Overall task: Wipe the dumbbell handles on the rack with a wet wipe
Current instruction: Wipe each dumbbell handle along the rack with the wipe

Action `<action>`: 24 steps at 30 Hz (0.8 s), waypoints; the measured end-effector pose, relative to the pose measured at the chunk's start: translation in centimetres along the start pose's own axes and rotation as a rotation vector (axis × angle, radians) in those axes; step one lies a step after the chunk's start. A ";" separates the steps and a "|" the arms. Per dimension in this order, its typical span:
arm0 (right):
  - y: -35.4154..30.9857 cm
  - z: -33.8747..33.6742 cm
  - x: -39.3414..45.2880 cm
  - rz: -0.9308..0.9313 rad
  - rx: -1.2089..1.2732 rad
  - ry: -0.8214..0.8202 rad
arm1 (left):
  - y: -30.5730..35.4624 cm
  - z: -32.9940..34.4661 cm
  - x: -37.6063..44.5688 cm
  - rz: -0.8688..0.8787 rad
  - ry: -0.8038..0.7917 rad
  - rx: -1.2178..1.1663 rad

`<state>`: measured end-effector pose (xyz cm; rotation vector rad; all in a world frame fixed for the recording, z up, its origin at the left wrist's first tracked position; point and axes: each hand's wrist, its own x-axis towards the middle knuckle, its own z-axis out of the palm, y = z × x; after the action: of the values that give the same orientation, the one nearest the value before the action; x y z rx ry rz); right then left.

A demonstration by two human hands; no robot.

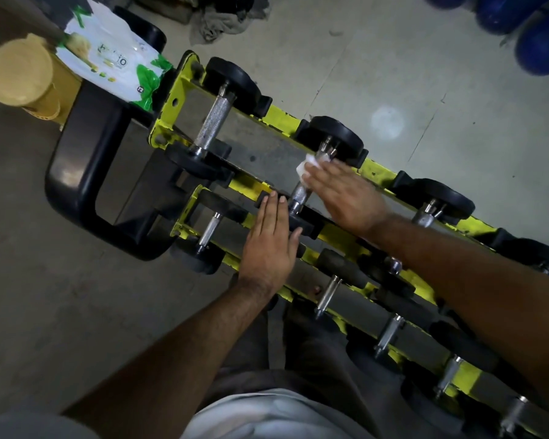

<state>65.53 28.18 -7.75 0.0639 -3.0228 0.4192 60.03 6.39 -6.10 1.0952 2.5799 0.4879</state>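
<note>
White wipe (308, 164) — on knurled handle (300, 193)

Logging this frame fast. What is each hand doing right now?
Left hand: open, fingers straight, resting flat on the rack edge.
Right hand: open, fingers extended, pressing the wet wipe against the dumbbell handle.

There is just the one view, from a camera on the person's head, looking steeply down and a little forward over both forearms at the yellow rack (268, 117) that runs slantwise from upper left to lower right. It sits close: the left hand (268, 245) and right hand (346, 194) fill the middle, the person's own clothing crowds the bottom edge, and the wide lens bends the floor (393, 58) at the corners
</note>
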 end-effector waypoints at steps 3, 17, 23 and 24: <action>-0.3 -0.5 0.6 0.203 0.006 0.039 | -0.1 0.5 0.1 -0.003 0.016 0.044; -2.8 0.3 0.5 0.043 -0.015 -0.059 | -1.2 0.5 0.9 0.207 -0.008 0.164; -3.2 0.0 0.9 0.157 -0.045 0.006 | -1.2 0.1 0.7 0.154 -0.004 0.039; -3.8 0.3 0.3 0.031 -0.046 -0.035 | -1.1 0.1 0.6 0.124 0.008 0.005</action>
<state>65.40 24.47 -7.00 0.0222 -3.0698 0.3548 59.02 6.13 -6.71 1.2630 2.5316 0.5159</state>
